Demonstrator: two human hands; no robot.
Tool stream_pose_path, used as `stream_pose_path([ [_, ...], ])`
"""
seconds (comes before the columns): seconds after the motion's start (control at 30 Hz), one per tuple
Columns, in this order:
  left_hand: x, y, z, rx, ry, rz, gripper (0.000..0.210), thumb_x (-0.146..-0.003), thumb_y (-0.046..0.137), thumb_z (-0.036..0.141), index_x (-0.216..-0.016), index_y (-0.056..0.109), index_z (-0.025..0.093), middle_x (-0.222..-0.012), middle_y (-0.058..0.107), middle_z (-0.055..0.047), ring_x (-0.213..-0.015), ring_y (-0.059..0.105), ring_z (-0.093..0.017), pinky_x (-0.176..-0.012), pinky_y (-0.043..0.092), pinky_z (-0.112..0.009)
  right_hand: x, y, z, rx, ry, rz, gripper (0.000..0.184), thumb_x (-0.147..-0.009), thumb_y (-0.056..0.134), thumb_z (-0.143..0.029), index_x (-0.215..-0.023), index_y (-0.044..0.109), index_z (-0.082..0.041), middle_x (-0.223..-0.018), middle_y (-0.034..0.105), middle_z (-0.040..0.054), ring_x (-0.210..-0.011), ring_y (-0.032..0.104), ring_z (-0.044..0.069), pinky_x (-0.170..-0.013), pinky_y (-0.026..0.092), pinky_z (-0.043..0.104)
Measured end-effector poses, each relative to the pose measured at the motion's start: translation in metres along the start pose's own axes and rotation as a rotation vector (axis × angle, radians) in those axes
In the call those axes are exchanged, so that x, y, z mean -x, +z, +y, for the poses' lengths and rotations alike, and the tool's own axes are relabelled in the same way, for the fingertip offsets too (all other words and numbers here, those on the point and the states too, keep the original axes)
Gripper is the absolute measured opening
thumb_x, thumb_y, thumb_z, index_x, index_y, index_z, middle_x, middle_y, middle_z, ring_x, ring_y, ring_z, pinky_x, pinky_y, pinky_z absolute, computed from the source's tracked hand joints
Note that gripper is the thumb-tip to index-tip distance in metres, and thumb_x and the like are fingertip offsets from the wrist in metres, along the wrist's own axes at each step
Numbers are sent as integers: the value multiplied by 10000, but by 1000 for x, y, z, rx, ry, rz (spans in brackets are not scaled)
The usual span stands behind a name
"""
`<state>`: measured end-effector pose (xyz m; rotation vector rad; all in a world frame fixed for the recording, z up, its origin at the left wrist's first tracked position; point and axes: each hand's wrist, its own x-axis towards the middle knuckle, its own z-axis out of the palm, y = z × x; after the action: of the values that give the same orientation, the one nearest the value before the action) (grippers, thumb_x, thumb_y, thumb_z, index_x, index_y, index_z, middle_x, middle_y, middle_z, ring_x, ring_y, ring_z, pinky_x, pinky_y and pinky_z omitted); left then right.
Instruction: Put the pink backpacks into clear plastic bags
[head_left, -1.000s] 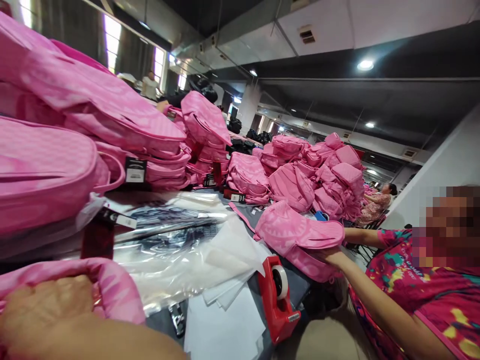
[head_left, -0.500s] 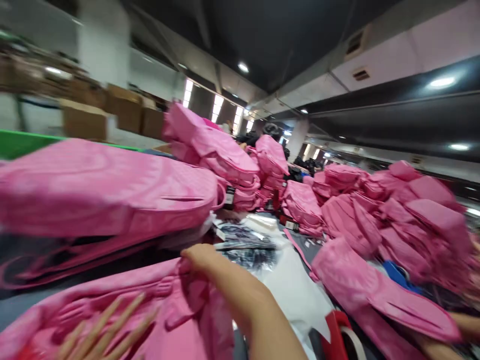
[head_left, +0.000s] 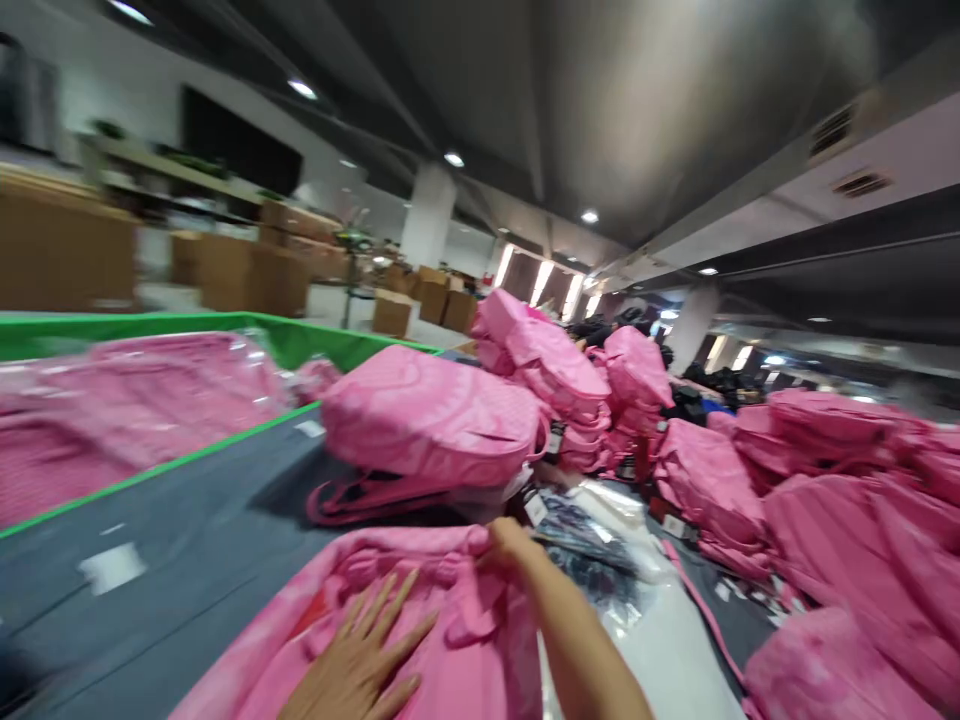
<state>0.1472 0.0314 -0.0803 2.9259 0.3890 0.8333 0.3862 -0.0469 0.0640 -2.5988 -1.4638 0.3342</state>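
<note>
A pink backpack [head_left: 472,680] lies in front of me at the bottom of the view, its padded straps facing up. Flat on it rests my left hand [head_left: 352,650], open with the fingers spread. My right hand [head_left: 511,548] is closed around the backpack's top far corner, its fingertips partly hidden. Just beyond lies another pink backpack [head_left: 435,410], front side up with its straps beneath. Beside my right arm are clear plastic bags [head_left: 585,550] with dark printed contents and a white sheet [head_left: 675,650].
Stacked pink backpacks [head_left: 555,360] stand ahead, and a large pile of pink backpacks [head_left: 847,520] fills the right. At left, a green-edged bin [head_left: 300,340] holds plastic-wrapped pink bags. Paper scraps [head_left: 112,568] lie on the dark grey table [head_left: 217,530]. Cardboard boxes [head_left: 247,275] stand behind.
The view has swung left, bringing the green-edged bin and more table into sight. Another person's arms at the lower right have left view. My hands keep their places on the backpack.
</note>
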Motion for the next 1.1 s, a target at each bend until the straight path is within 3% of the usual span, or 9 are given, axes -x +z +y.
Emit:
stream_pose_path([
  [0.1, -11, -25, 7, 75, 44, -152, 585, -973, 482, 654, -1523, 377, 485, -1668, 244, -88, -1523, 311, -380, -1206, 289, -633, -9, 13, 7, 51, 31, -2, 248, -731, 867, -233, -898, 698, -162, -947, 739, 60, -907, 701, 218, -796, 541, 341],
  [0.23, -28, -47, 21, 206, -53, -419, 699, -926, 499, 739, -1512, 481, 358, -1633, 286, -216, -1517, 250, -463, -1180, 245, -728, 8, 32, 16, 86, 26, 90, 214, -816, 775, -289, -1003, 718, -203, -1067, 759, 130, -1064, 700, 301, -838, 469, 342],
  [0.4, -22, -36, 39, 229, -136, -292, 696, -918, 573, 685, -1545, 394, 439, -1673, 223, -183, -1531, 181, -473, -1180, 258, -739, 31, 28, 12, 101, -34, 71, 219, -868, 642, -233, -1054, 746, -182, -1061, 767, 168, -1060, 711, 327, -852, 469, 341],
  [0.57, -14, -22, 38, 158, -80, -213, 769, -896, 700, 497, -1571, 338, 437, -1661, 274, -172, -1533, 240, -439, -1196, 302, -694, -8, 5, -42, 29, -300, -15, 674, -863, 665, -218, -1509, 474, -185, -1532, 519, 135, -1407, 494, 233, -1115, 382, 297],
  [0.63, -13, -23, 38, 140, -75, -183, 855, -851, 760, 434, -1584, 321, 414, -1670, 265, -153, -1539, 238, -428, -1217, 300, -663, -33, -2, -65, 30, -337, -123, 644, -816, 737, -228, -1432, 562, -161, -1442, 600, 148, -1295, 585, 249, -1040, 452, 307],
  [0.7, -10, -24, 39, 148, -105, -160, 839, -843, 768, 453, -1573, 358, 407, -1693, 206, -129, -1532, 254, -443, -1219, 308, -650, -55, -7, -78, 47, -336, -288, 394, -752, 793, -200, -1135, 730, -137, -1092, 753, 106, -944, 699, 219, -809, 528, 293],
  [0.83, -2, -26, 43, 206, -185, -160, 693, -896, 668, 601, -1529, 427, 451, -1713, 157, -86, -1516, 285, -462, -1202, 321, -658, -77, -9, -72, 26, -375, -512, 119, -716, 806, -161, -741, 690, -156, -614, 581, -73, -542, 472, 75, -549, 378, 201],
  [0.93, 1, -29, 43, 260, -198, -176, 660, -924, 601, 648, -1530, 416, 463, -1718, 151, -77, -1520, 276, -457, -1209, 306, -656, -78, 1, -60, -18, -385, -470, 174, -687, 822, -165, -693, 648, -162, -594, 528, -83, -569, 438, 74, -537, 306, 208],
  [1.1, -9, -36, 43, 361, -271, -266, 696, -904, 656, 605, -1535, 397, 465, -1714, 136, -82, -1546, 180, -464, -1216, 250, -690, -69, 33, -54, -61, -281, -189, 214, -748, 781, -235, -867, 617, -168, -758, 606, -47, -675, 502, 98, -590, 326, 201],
])
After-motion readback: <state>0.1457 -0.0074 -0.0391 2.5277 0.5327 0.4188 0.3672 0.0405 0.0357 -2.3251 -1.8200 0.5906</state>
